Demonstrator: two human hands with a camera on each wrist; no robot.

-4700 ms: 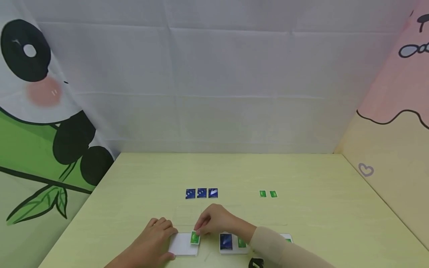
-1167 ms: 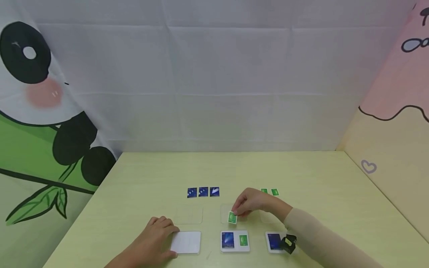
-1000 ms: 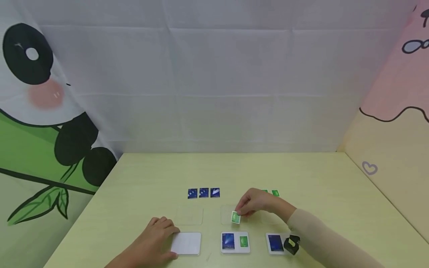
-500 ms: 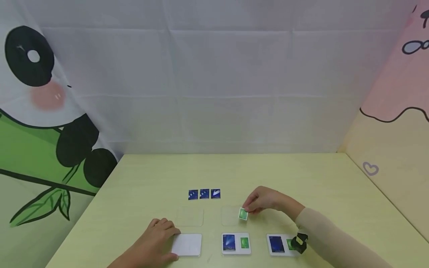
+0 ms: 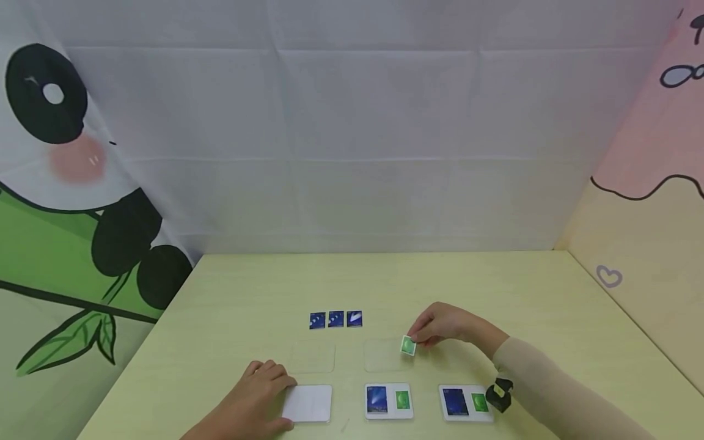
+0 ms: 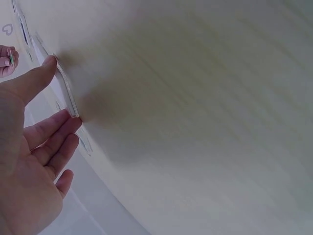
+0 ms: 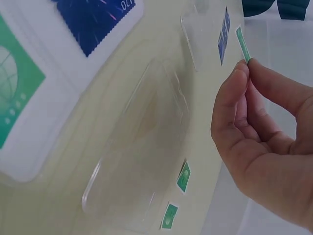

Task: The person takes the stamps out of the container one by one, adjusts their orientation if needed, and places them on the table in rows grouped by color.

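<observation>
Between thumb and fingertips, my right hand (image 5: 448, 325) pinches a small green stamp (image 5: 408, 345), raised above the table. In the right wrist view this stamp (image 7: 243, 45) is seen nearly edge-on. My left hand (image 5: 255, 397) holds a blank white card (image 5: 308, 403) by its left side, thumb at the near corner and fingers at the far one. The left wrist view shows the card's edge (image 6: 68, 93) between them. To the right lie two white cards, the middle one (image 5: 388, 410) and the right one (image 5: 466, 413), each with a blue stamp and a green stamp.
Three blue stamps (image 5: 336, 319) lie in a row farther back. Clear plastic lids (image 5: 382, 355) rest behind the white cards. Two loose green stamps (image 7: 184, 176) show in the right wrist view. A black wrist device (image 5: 499, 395) sits at the right sleeve. A white cloth (image 5: 374, 153) hangs behind the table.
The right hand has carried the green stamp from above the left white card to the right and away. The right card has come fully into view. The left hand stays put.
</observation>
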